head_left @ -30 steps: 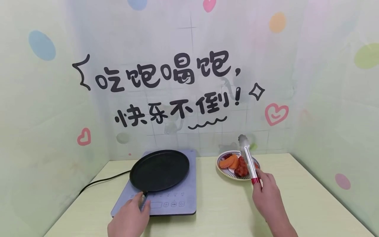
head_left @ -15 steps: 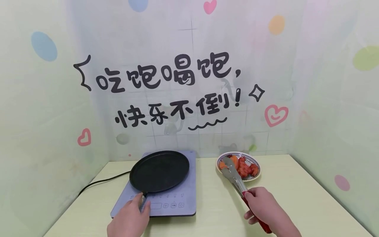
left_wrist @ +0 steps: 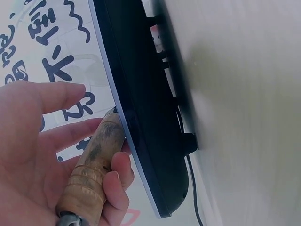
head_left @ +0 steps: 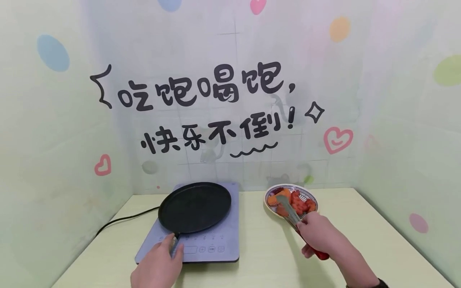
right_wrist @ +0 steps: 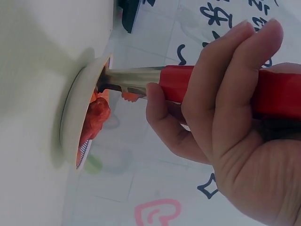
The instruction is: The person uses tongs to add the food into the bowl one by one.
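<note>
My left hand (head_left: 158,262) holds the wooden handle (left_wrist: 96,160) of a black flat pan (head_left: 194,207), its fingers curled under the wood. The pan lies on a grey-blue induction cooker (head_left: 230,244). At the right, my right hand (head_left: 320,232) grips metal tongs (head_left: 289,210) by their red handles (right_wrist: 176,82). The tongs' tips are down among the food on a patterned oval plate (head_left: 268,210). Orange slices (head_left: 284,195) lie at the plate's left, and reddish meat pieces (head_left: 299,204) at its right. In the right wrist view the plate's rim hides the tips.
A black cord (head_left: 126,218) runs left from the cooker. Behind the pale wooden table (head_left: 259,256) stands a printed wall (head_left: 223,172), with side walls left and right. Table surface lies between the cooker and the plate.
The tongs have swung from pointing up above the plate to tilting down left, their tips now in the food. My right hand turned over with them. The left hand and pan stay put.
</note>
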Demonstrator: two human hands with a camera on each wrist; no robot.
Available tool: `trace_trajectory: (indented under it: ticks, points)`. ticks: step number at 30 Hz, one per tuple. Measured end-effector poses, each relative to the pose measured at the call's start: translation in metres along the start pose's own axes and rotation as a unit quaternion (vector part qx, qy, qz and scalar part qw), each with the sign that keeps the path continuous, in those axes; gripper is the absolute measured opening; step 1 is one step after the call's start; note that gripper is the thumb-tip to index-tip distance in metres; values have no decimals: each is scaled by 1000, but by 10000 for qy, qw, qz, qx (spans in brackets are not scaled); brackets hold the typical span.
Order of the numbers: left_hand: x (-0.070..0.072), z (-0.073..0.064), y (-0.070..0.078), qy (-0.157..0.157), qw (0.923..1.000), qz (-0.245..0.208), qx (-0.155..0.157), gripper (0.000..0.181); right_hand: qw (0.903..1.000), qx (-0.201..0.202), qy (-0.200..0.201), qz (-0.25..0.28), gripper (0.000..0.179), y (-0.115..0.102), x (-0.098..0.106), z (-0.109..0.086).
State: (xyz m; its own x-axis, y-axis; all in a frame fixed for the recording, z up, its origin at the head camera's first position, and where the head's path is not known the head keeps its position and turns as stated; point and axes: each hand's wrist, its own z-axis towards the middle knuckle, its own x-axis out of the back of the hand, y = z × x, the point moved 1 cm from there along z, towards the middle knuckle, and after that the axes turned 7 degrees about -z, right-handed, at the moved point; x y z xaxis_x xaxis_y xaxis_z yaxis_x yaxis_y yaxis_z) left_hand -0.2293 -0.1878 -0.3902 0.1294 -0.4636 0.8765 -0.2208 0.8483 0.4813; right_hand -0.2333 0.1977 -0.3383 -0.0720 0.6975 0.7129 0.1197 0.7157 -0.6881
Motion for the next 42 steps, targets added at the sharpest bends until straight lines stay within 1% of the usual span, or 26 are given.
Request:
trace_trajectory:
  ticks: [4,8,11,14,16,19,21,24,29,32,36,39,42]
  points:
    - [0,-1,-1,25,10000,-15,-8,63,9993,77,-27,-372,27,1,-6,10]
    - [0,-1,-2,91,9999,-24,52,62,9993,71,-120,-357,25,6,-15,20]
    - [0,-2,-2,226,9997,-116,63,58,9998,73,-163,-65,24,13,-19,27]
    - [0,-5,-1,405,9990,-198,65,55,9992,52,-248,295,25,22,-19,34]
    - [0,-7,-3,526,9984,-200,21,55,9980,15,-352,522,27,28,-18,37]
    - [1,-9,-4,655,9977,-185,-63,52,9965,6,-465,701,30,35,-16,41]
    - [2,-9,-4,657,9977,-168,-92,48,9957,48,-507,772,30,38,-13,41]
    - [2,-8,-4,555,9983,-147,-60,44,9952,168,-545,795,30,39,-9,41]
    - [2,-6,-8,467,9989,-58,-79,49,9954,288,-543,737,28,38,-2,39]
    - [2,-4,-8,465,9989,-19,-78,52,9949,414,-556,735,28,37,2,38]
    - [2,-5,-8,544,9985,-33,-82,52,9940,524,-570,777,29,33,6,36]
    - [1,-7,-7,598,9981,-46,-117,47,9935,585,-576,794,30,28,7,35]
    - [-1,-8,-6,550,9984,-55,-146,45,9921,692,-610,854,32,22,5,33]
